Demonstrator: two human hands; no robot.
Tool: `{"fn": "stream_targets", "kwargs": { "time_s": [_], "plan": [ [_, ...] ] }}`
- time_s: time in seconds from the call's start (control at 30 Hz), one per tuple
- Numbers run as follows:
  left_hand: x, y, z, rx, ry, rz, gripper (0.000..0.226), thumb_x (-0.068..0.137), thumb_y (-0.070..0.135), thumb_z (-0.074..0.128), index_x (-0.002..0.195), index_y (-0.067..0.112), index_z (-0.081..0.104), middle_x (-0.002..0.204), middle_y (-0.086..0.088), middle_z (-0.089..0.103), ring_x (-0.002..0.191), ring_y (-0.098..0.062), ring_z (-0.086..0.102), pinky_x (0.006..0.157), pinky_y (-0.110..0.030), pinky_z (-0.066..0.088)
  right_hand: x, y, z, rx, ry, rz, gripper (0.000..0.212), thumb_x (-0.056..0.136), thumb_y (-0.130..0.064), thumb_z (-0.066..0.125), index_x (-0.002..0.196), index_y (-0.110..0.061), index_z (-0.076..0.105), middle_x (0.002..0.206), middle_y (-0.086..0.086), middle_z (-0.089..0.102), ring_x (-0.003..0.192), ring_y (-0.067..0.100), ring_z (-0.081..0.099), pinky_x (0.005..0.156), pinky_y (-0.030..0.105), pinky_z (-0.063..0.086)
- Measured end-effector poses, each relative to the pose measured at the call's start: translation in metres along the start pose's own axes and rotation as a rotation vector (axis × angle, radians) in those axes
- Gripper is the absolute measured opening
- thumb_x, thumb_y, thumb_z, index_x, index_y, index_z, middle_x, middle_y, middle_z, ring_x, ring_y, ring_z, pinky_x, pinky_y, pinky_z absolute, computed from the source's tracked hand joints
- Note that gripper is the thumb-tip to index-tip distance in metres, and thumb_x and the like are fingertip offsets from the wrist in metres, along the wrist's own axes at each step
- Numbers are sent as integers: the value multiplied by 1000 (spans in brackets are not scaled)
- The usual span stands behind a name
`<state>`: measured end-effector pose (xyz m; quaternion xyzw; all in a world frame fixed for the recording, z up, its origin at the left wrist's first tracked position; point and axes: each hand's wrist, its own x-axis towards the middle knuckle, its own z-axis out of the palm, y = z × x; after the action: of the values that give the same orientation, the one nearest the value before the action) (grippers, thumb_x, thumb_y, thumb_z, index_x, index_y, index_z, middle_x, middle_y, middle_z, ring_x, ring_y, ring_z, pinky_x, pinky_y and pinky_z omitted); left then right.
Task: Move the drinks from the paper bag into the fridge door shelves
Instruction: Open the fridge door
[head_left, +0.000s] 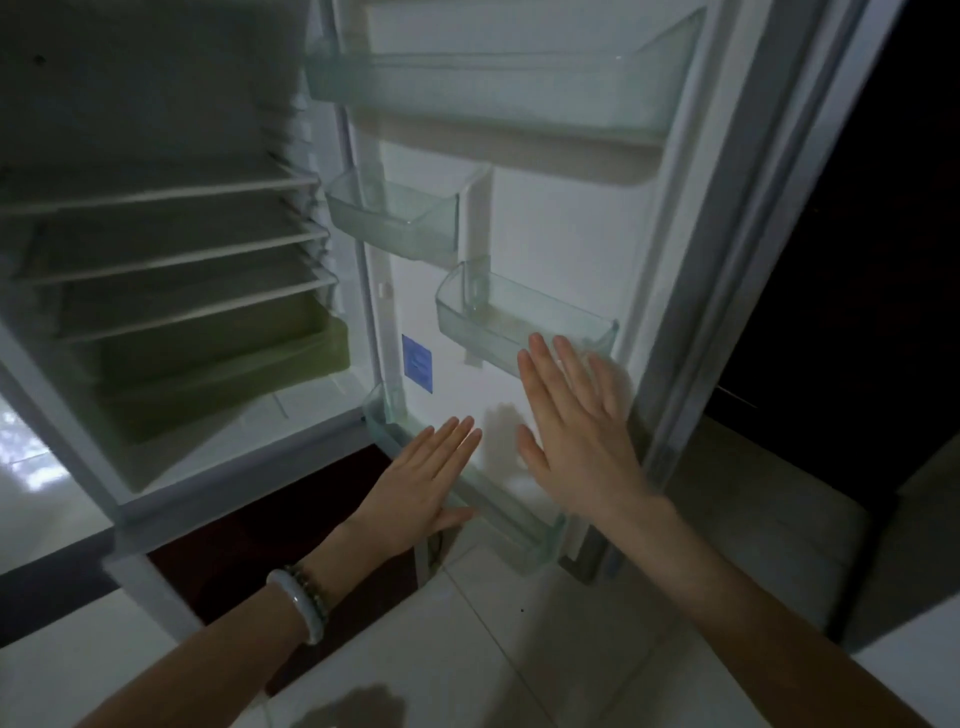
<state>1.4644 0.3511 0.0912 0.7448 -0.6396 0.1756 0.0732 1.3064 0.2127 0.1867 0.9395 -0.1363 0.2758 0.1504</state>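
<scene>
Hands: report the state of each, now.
Left hand: open, fingers flat, holding nothing.
Right hand: open, fingers spread, holding nothing.

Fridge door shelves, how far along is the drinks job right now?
Done: only the fridge door is open. In hand: nothing; the left hand and right hand are empty and spread flat in front of the lower shelves. Left: everything. The top shelf, two small shelves and bottom shelf hold no drinks, and no bag shows.

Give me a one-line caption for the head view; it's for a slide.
Both open hands, left and right, reach toward the open fridge door's empty shelves.
</scene>
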Motion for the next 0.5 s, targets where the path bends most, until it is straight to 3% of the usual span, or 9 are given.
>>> {"fn": "stream_targets", "kwargs": {
  "time_s": [0.13,0.23,0.33,0.43,0.5],
  "plan": [
    [20,-15,32,-38,-117,46,83,82,62,37,142,5,32,147,-13,36,136,-24,33,115,-32,3,5,24,12,-81,3,79,65,87,-32,39,145,-7,23,152,14,27,140,32,15,114,48,2],
    [35,-25,63,-54,-209,103,85,78,63,35,140,6,37,143,-11,44,130,-24,43,110,-32,13,10,42,20,-91,23,149,64,84,-28,43,143,-8,28,148,16,34,137,36,23,113,50,10],
    [49,-33,84,-79,-262,131,81,83,64,30,140,7,35,142,-11,45,128,-26,45,106,-34,18,15,61,28,-89,29,196,67,81,-26,49,142,-8,30,147,17,36,136,37,24,112,53,16],
    [65,-38,101,-90,-286,159,81,91,65,11,140,5,35,140,-12,47,127,-26,47,104,-37,21,22,83,36,-74,-6,232,71,79,-25,53,143,-9,27,147,19,35,136,39,23,111,54,16],
    [75,-39,111,-97,-279,160,81,91,65,12,140,5,34,142,-12,45,128,-27,46,105,-38,21,30,99,41,-36,-36,257,71,77,-24,54,142,-8,28,146,20,37,136,42,27,110,56,19]
  ]
}}
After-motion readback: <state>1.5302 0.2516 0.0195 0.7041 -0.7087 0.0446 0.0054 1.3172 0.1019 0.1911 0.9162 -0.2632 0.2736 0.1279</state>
